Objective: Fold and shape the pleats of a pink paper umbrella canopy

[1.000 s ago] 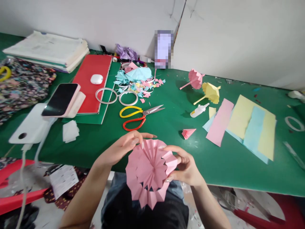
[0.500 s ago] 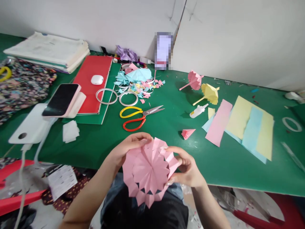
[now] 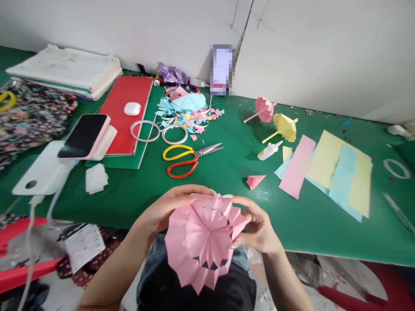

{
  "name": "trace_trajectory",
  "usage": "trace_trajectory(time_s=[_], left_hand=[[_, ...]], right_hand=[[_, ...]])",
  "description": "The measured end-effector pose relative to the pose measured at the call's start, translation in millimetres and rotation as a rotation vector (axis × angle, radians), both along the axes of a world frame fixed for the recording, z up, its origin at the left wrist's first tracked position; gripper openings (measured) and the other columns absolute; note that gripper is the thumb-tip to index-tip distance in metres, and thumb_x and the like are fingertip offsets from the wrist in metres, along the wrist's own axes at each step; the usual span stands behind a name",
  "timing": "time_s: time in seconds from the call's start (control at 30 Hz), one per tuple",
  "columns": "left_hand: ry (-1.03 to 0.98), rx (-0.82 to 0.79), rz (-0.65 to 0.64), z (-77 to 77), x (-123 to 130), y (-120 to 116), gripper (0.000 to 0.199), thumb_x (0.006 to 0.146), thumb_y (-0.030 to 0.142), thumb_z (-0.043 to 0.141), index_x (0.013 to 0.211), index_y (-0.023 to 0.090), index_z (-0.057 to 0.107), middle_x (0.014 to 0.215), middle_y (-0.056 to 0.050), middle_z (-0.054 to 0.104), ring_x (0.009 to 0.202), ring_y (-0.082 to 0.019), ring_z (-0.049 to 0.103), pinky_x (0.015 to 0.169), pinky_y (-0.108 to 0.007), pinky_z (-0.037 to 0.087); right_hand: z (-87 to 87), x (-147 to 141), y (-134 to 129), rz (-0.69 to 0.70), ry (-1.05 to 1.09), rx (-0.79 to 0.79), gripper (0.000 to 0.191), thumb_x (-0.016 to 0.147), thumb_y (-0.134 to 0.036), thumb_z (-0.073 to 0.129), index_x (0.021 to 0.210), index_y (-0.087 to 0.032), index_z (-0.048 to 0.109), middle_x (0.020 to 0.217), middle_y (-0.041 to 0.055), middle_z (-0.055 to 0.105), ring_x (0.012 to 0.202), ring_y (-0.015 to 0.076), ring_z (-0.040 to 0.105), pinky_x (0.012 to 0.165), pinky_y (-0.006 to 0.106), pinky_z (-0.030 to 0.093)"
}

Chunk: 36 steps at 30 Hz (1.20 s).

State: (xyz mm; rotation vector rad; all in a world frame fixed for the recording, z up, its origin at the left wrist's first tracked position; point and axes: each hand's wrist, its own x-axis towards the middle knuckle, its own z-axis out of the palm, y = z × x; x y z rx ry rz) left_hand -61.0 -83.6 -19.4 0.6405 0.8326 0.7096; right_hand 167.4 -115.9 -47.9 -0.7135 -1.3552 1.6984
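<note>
A pleated pink paper circle (image 3: 207, 235) with a zigzag rim and a ring of cut slots is held above my lap, just off the table's front edge. My left hand (image 3: 181, 201) grips its upper left rim, the fingers partly behind the paper. On the right rim, my right hand (image 3: 254, 224) pinches the folds between thumb and fingers. Beyond the circle lie scissors (image 3: 194, 160) with one yellow and one red handle. A small folded pink paper wedge (image 3: 255, 181) rests to the right of them.
On the green table (image 3: 233, 160) stand a pink paper umbrella (image 3: 265, 109) and a yellow one (image 3: 285, 128). Near them are a glue bottle (image 3: 269, 150) and coloured sheets (image 3: 343, 172). Paper scraps (image 3: 197, 119), tape rings (image 3: 174, 134) and a phone (image 3: 84, 136) lie leftward.
The pink paper circle has tilted and shifted slightly down, its folds now standing more steeply. Both hands have moved a little with it, staying on the rim. The table things are unchanged.
</note>
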Motion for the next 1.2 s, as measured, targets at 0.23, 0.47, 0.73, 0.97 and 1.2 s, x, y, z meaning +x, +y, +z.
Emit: trace_trajectory(time_s=[0.23,0.47,0.73,0.97,1.2], left_hand=[[-0.039,-0.116,0.175,-4.2,3.1,-4.8,0.019,0.073,0.024,0.067,0.091,0.025,0.071,0.096,-0.002,0.069,0.082,-0.020,0.064,0.069,-0.028,0.050],[0.063,0.014,0.030,-14.6,1.8,0.5,0.030,0.079,0.029,0.063,0.109,0.025,0.059,0.098,-0.004,0.060,0.084,-0.018,0.060,0.071,-0.026,0.046],[0.205,0.224,-0.239,-7.9,-10.1,5.5,0.039,0.080,0.032,0.063,0.118,0.029,0.055,0.075,0.001,0.050,0.066,-0.012,0.049,0.056,-0.020,0.037],[0.268,0.416,-0.412,-5.7,-18.3,1.8,0.044,0.088,0.033,0.054,0.131,0.031,0.043,0.065,0.004,0.048,0.054,-0.008,0.043,0.051,-0.019,0.034],[0.267,0.540,-0.253,-14.7,-20.9,-3.4,0.029,0.087,0.038,0.054,0.110,0.021,0.060,0.063,0.001,0.051,0.052,-0.010,0.049,0.048,-0.020,0.039]], right_hand=[[-7.4,2.4,0.2,-0.062,-0.060,0.059,0.055,0.064,-0.023,0.081,0.116,-0.023,0.062,0.093,0.0068,0.075,0.061,0.0157,0.070,0.060,0.022,0.058],[-2.7,6.6,1.9,-0.062,-0.104,0.145,0.056,0.066,-0.020,0.080,0.118,-0.024,0.062,0.115,0.0097,0.068,0.074,0.0162,0.072,0.065,0.021,0.058],[5.0,10.0,-0.6,-0.044,-0.120,0.202,0.060,0.066,-0.018,0.080,0.121,-0.029,0.060,0.086,0.0019,0.076,0.087,0.0201,0.071,0.088,0.030,0.054],[13.9,15.7,-5.9,-0.012,-0.184,0.229,0.059,0.066,-0.016,0.079,0.121,-0.025,0.060,0.079,0.0012,0.076,0.075,0.0170,0.072,0.079,0.024,0.056],[18.1,20.0,-10.7,0.085,-0.178,0.193,0.062,0.069,-0.007,0.076,0.125,-0.026,0.056,0.084,-0.0009,0.076,0.071,0.0136,0.073,0.069,0.015,0.056]])
